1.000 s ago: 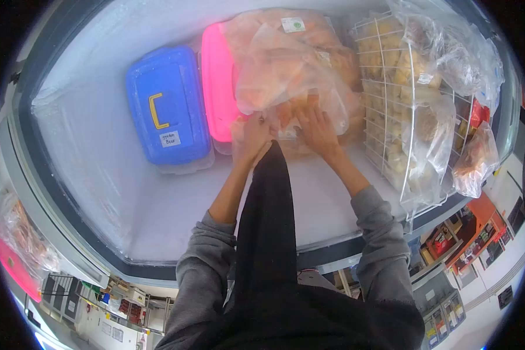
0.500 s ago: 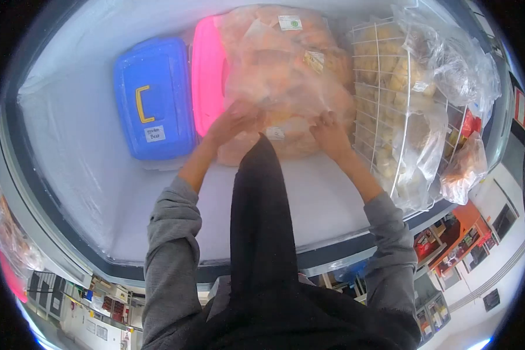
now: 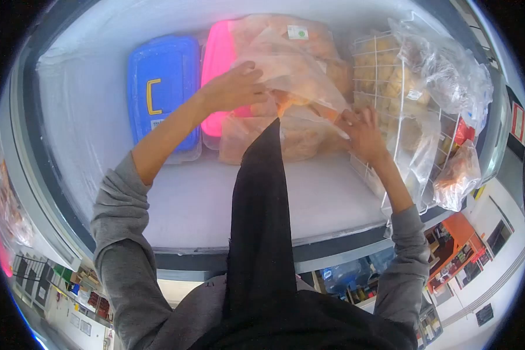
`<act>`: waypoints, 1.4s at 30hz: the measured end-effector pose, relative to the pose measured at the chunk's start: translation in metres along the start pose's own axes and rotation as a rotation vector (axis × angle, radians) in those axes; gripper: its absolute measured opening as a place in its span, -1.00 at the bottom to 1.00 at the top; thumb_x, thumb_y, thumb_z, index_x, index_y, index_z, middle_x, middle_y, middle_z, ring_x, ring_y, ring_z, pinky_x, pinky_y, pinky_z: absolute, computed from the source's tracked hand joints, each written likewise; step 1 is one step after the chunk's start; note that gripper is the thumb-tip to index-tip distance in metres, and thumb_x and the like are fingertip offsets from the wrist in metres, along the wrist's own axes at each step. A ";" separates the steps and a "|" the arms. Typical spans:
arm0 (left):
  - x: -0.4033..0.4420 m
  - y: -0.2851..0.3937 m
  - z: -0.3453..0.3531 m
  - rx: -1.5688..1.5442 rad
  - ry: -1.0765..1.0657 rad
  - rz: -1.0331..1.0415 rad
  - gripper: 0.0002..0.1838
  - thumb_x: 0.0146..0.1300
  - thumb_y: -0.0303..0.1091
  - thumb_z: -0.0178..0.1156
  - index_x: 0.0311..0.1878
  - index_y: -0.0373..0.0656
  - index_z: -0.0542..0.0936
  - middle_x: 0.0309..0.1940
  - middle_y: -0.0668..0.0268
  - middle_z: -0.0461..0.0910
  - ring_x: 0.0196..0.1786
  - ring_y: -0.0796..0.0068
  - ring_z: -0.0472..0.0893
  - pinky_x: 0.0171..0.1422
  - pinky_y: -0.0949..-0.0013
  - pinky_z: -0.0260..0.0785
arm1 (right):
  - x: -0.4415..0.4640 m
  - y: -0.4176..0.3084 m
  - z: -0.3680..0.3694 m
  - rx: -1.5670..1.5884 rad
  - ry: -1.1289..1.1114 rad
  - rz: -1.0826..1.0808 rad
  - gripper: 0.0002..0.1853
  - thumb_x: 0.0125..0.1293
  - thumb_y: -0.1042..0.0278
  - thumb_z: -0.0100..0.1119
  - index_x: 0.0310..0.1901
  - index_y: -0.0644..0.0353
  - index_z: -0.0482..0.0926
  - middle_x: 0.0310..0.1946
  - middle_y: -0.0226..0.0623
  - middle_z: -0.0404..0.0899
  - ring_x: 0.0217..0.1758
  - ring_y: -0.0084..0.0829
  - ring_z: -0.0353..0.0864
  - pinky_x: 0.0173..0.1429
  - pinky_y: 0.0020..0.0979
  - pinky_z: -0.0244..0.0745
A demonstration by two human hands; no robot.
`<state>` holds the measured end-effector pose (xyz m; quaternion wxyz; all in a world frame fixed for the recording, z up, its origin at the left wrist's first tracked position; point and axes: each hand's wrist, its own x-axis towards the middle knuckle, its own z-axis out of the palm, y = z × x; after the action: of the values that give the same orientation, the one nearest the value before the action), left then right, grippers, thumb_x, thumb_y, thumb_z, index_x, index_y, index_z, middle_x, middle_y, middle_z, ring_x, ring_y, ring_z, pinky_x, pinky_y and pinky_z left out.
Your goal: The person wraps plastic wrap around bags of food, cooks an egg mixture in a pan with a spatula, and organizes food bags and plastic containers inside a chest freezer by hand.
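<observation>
A large clear plastic bag (image 3: 309,79) of orange food pieces lies in a chest freezer, its near side parted so that some orange pieces show bare. My left hand (image 3: 234,88) is closed with curled fingers on the bag's left edge, above the pink lid. On the right, my right hand (image 3: 364,134) pinches the bag's other edge beside the wire basket. Another layer of bagged orange food (image 3: 306,140) lies just in front of the opening. A dark hanging cloth (image 3: 261,192) hides part of the near side.
Left of the bag are a pink lid (image 3: 216,64) and a blue-lidded box (image 3: 168,76) with a yellow handle. To the right, a white wire basket (image 3: 400,111) holds bagged yellowish food, with loose plastic bags (image 3: 443,64) over it. The freezer's front rim (image 3: 210,259) runs below my arms.
Both hands have spread apart, the left moving up, the right moving outward. The plastic between them has been lifted and opened, baring orange pieces. The view has shifted slightly.
</observation>
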<state>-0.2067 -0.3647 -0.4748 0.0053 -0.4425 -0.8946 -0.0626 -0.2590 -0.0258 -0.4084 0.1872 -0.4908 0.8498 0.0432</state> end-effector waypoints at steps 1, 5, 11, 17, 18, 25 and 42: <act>0.004 -0.002 -0.009 0.014 0.004 -0.006 -0.88 0.10 -0.34 0.02 -0.27 0.06 0.49 -0.22 0.50 0.45 0.05 0.45 0.37 0.17 0.34 0.19 | 0.000 -0.003 0.004 -0.019 0.047 -0.021 -0.79 0.02 0.32 0.12 -0.25 0.06 0.53 -0.09 -0.44 0.37 0.06 -0.24 0.23 0.23 -0.07 0.06; 0.024 0.003 -0.042 0.063 0.009 -0.080 -0.78 0.12 -0.34 0.01 -0.13 0.08 0.47 -0.21 0.50 0.46 0.02 0.48 0.39 0.11 0.34 0.24 | -0.004 -0.004 0.035 -0.043 0.222 0.080 -0.78 0.05 0.31 0.13 -0.20 -0.02 0.56 -0.04 -0.35 0.35 0.09 -0.19 0.21 0.26 -0.04 0.00; 0.036 0.038 -0.061 0.058 0.050 -0.026 -0.73 0.10 -0.34 0.01 -0.09 0.04 0.45 -0.18 0.44 0.47 -0.04 0.45 0.40 0.13 0.31 0.23 | -0.011 -0.014 0.040 -0.173 0.238 0.432 -0.70 0.03 0.25 0.19 -0.12 -0.10 0.56 0.06 -0.21 0.28 0.18 -0.11 0.16 0.29 -0.01 -0.04; -0.007 0.062 -0.022 -0.032 -0.026 -0.259 -0.52 0.06 -0.37 0.05 0.13 0.09 0.39 -0.16 0.48 0.44 -0.05 0.51 0.42 -0.04 0.40 0.34 | 0.022 -0.014 0.041 -0.095 0.311 0.276 -0.63 -0.04 0.23 0.27 -0.13 0.00 0.52 0.06 -0.29 0.35 0.26 -0.16 0.12 0.27 0.01 0.01; -0.011 0.068 -0.017 -0.074 -0.010 -0.335 -0.52 0.06 -0.37 0.06 0.12 0.08 0.38 -0.15 0.46 0.43 -0.07 0.51 0.43 -0.07 0.42 0.38 | 0.026 -0.011 0.043 -0.091 0.310 0.280 -0.63 -0.04 0.23 0.27 -0.13 0.00 0.52 0.06 -0.29 0.35 0.26 -0.16 0.12 0.27 0.01 0.01; -0.034 0.086 0.015 -0.056 0.075 -0.716 -0.57 0.07 -0.44 0.03 0.09 -0.01 0.39 -0.08 0.32 0.37 -0.17 0.39 0.50 -0.23 0.37 0.50 | 0.056 -0.014 0.059 0.051 0.204 0.075 -0.71 -0.07 0.38 0.17 -0.24 0.18 0.46 -0.22 -0.25 0.46 -0.05 -0.18 0.42 0.05 -0.21 0.33; -0.090 0.169 -0.156 -0.173 0.363 -0.752 -0.79 0.03 -0.36 0.04 -0.22 -0.14 0.48 -0.28 0.18 0.48 -0.16 0.23 0.52 -0.11 0.27 0.42 | -0.044 -0.076 -0.124 0.138 0.557 -0.145 -0.59 -0.11 0.62 0.00 -0.11 0.24 0.52 -0.21 -0.15 0.46 -0.05 -0.10 0.39 0.05 -0.18 0.28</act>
<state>-0.0252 -0.3528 -0.3077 0.1025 -0.0661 -0.9696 -0.2119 -0.2091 -0.0608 -0.2693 -0.0179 -0.5295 0.8321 -0.1644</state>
